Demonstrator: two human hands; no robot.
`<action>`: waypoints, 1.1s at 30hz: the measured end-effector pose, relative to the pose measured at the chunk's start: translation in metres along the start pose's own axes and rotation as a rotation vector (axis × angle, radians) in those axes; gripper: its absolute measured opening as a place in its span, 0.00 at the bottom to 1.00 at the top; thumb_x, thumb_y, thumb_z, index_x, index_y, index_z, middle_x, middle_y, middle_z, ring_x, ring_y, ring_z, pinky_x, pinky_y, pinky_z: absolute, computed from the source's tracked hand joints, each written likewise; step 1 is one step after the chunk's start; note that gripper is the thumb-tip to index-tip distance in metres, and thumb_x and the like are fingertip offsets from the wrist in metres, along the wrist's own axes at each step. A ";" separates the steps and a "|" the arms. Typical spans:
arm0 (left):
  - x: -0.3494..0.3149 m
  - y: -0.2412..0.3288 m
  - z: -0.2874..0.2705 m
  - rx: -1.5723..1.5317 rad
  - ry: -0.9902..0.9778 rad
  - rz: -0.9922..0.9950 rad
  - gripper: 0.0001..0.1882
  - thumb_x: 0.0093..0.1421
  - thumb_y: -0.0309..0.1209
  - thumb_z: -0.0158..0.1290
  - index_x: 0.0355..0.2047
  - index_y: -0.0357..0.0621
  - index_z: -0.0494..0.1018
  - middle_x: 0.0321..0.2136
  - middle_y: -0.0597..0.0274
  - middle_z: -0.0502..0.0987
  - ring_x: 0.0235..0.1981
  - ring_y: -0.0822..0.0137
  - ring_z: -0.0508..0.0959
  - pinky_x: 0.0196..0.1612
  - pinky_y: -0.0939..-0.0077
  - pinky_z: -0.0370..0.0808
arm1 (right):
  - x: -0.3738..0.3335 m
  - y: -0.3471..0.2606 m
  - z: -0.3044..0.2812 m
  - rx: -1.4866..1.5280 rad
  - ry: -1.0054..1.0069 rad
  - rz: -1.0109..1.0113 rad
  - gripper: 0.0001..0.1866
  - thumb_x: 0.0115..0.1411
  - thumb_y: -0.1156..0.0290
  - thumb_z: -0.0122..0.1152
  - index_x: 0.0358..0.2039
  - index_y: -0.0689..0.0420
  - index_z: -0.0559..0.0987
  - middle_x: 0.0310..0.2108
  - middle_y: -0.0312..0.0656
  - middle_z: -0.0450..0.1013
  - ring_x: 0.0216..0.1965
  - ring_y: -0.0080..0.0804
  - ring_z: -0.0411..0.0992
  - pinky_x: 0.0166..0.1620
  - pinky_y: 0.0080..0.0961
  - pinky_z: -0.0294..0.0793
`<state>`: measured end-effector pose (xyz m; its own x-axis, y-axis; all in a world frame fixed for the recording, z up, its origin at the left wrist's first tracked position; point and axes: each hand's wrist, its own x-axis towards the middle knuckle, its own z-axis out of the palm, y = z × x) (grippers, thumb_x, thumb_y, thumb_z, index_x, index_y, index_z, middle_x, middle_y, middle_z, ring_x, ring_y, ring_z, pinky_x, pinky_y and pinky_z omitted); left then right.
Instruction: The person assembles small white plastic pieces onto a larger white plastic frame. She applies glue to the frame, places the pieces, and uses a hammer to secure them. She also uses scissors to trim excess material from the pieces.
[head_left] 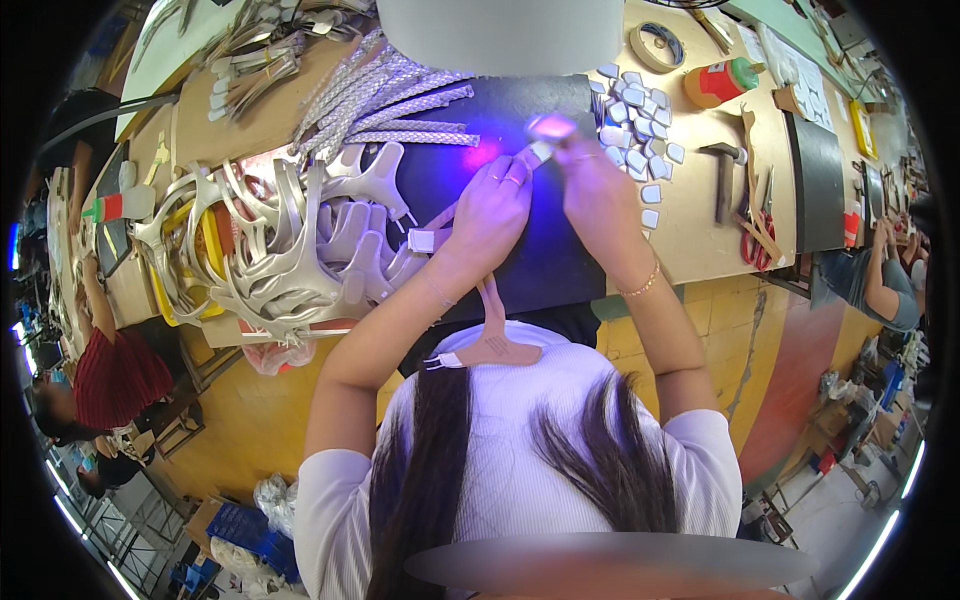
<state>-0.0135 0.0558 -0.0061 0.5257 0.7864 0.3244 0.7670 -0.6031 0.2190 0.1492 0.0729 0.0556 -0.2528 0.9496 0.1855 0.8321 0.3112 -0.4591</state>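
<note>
Under bluish-violet light, my left hand is closed on a tan sandal upper. Its wide part hangs down in front of my chest, and a pale-tipped strap sticks out beside my wrist. A whitish strap end shows at the left fingertips. Right beside it, my right hand has its fingers curled, smeared by motion and glare. A bright pinkish oval shape glows at those fingers; its kind cannot be made out. Both hands are above the black mat.
A pale round lamp-like housing hangs over the mat. Silvery sandal uppers and braided straps pile at left. Small pale pieces, a hammer, red scissors, a glue bottle and a tape roll lie right.
</note>
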 end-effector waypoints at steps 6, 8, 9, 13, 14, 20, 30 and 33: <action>0.002 0.000 0.001 0.001 0.086 0.025 0.17 0.50 0.25 0.52 0.41 0.28 0.76 0.41 0.51 0.74 0.46 0.57 0.75 0.47 0.66 0.75 | 0.007 0.001 -0.005 -0.006 -0.012 0.021 0.17 0.67 0.69 0.52 0.54 0.59 0.75 0.32 0.50 0.76 0.29 0.50 0.77 0.31 0.40 0.77; 0.001 0.001 0.000 -0.008 0.071 0.007 0.18 0.51 0.25 0.52 0.43 0.29 0.75 0.42 0.50 0.74 0.48 0.56 0.75 0.49 0.65 0.76 | 0.008 0.000 -0.002 0.027 0.007 0.015 0.16 0.67 0.69 0.52 0.54 0.59 0.75 0.32 0.50 0.76 0.29 0.50 0.77 0.31 0.40 0.77; 0.001 0.001 0.000 -0.008 0.069 0.002 0.19 0.51 0.24 0.52 0.44 0.29 0.75 0.42 0.50 0.74 0.49 0.55 0.75 0.50 0.65 0.76 | 0.010 0.001 -0.001 -0.010 -0.054 -0.011 0.17 0.67 0.69 0.52 0.55 0.57 0.74 0.31 0.50 0.76 0.28 0.50 0.77 0.30 0.41 0.77; 0.002 0.001 -0.002 -0.016 0.034 0.001 0.18 0.51 0.24 0.52 0.43 0.29 0.75 0.43 0.50 0.74 0.48 0.56 0.75 0.49 0.65 0.76 | 0.004 0.006 -0.001 0.019 0.068 -0.085 0.17 0.67 0.69 0.53 0.56 0.55 0.74 0.29 0.48 0.75 0.27 0.49 0.76 0.28 0.40 0.76; 0.003 0.000 -0.001 0.001 0.044 0.007 0.18 0.50 0.25 0.52 0.42 0.29 0.76 0.43 0.51 0.74 0.46 0.57 0.75 0.47 0.66 0.76 | -0.001 0.007 -0.001 0.080 0.105 -0.062 0.17 0.67 0.69 0.53 0.56 0.55 0.74 0.29 0.48 0.75 0.26 0.49 0.76 0.28 0.39 0.76; 0.004 0.000 -0.002 0.024 0.095 0.042 0.17 0.49 0.25 0.53 0.40 0.30 0.77 0.43 0.53 0.74 0.44 0.60 0.75 0.43 0.68 0.76 | -0.020 0.013 0.009 0.087 0.053 0.022 0.16 0.67 0.70 0.54 0.55 0.54 0.74 0.28 0.47 0.74 0.25 0.47 0.75 0.26 0.39 0.75; 0.003 0.000 -0.006 -0.046 -0.006 -0.001 0.19 0.52 0.24 0.52 0.45 0.29 0.74 0.44 0.51 0.74 0.50 0.55 0.75 0.50 0.64 0.76 | -0.030 0.010 0.011 0.049 0.040 0.085 0.18 0.68 0.67 0.52 0.57 0.56 0.74 0.30 0.48 0.74 0.25 0.49 0.76 0.28 0.40 0.76; 0.002 0.000 -0.006 -0.082 -0.009 -0.028 0.19 0.52 0.24 0.52 0.46 0.29 0.74 0.44 0.51 0.74 0.49 0.55 0.75 0.50 0.64 0.76 | -0.028 0.010 0.014 0.157 0.138 0.084 0.18 0.68 0.68 0.52 0.56 0.57 0.74 0.30 0.49 0.75 0.25 0.50 0.76 0.28 0.40 0.76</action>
<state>-0.0146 0.0570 0.0000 0.5080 0.8042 0.3087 0.7488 -0.5894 0.3031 0.1581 0.0501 0.0339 -0.1071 0.9615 0.2529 0.7573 0.2437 -0.6059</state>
